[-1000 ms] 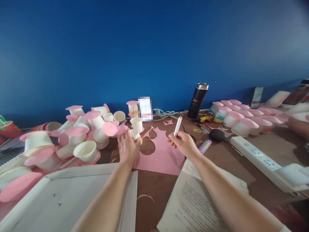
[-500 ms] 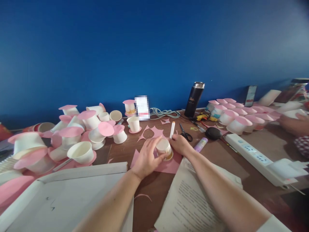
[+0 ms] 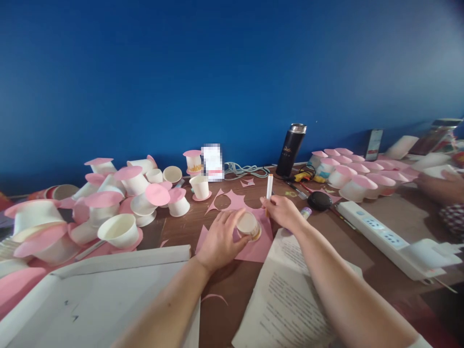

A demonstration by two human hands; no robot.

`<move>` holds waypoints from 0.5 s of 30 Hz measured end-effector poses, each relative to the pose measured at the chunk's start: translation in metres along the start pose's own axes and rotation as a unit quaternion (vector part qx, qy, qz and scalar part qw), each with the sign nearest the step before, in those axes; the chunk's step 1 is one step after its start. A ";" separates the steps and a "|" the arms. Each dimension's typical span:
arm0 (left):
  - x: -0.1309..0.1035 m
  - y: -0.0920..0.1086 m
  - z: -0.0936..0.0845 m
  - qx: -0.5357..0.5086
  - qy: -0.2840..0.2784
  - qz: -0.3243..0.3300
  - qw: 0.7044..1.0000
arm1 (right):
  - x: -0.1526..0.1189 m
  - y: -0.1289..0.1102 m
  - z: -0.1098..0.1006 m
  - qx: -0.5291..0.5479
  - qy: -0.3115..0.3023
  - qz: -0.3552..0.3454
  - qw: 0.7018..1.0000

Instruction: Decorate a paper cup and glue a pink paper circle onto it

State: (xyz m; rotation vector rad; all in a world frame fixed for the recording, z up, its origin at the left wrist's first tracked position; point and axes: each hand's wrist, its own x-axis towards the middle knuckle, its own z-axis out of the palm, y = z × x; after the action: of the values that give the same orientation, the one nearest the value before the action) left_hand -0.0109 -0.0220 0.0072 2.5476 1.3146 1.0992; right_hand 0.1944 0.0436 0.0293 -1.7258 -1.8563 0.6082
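A paper cup [image 3: 248,225] stands upside down on a sheet of pink paper [image 3: 255,251]. My left hand [image 3: 226,237] is closed around the cup's left side, thumb in front and fingers behind. My right hand [image 3: 281,211] grips a white marker [image 3: 269,186] with an orange end pointing up, just right of the cup and apart from it; the marker's lower tip is partly hidden by the fingers. Behind the cup lies a pink paper scrap [image 3: 232,199] with round cutouts. A purple glue stick [image 3: 305,212] is partly covered by my right forearm.
Paper cups with pink paper discs [image 3: 105,205] crowd the left; more capped cups [image 3: 357,186] stand at right. A black thermos [image 3: 291,150], a power strip [image 3: 380,237], a printed sheet [image 3: 286,299] and a white box lid [image 3: 119,295] surround my arms. Another person's hand [image 3: 440,186] is far right.
My right hand with the marker has moved right, away from the cup, and the marker stands more upright. My left hand stays on the cup. The view has shifted slightly.
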 end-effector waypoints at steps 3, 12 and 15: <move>0.001 0.002 -0.002 0.003 -0.004 0.015 1.000 | -0.004 -0.004 0.006 -0.006 -0.021 -0.020 1.000; 0.000 -0.017 -0.005 0.018 -0.010 -0.023 1.000 | -0.004 -0.014 0.028 0.074 -0.009 -0.062 0.995; -0.001 -0.023 -0.005 0.016 -0.001 -0.026 1.000 | -0.002 -0.016 0.037 0.126 -0.011 -0.085 0.988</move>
State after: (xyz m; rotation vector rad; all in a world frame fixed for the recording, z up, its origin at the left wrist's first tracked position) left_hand -0.0303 -0.0091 0.0020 2.5194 1.4016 1.0749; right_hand 0.1583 0.0418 0.0119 -1.3895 -1.8297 0.7591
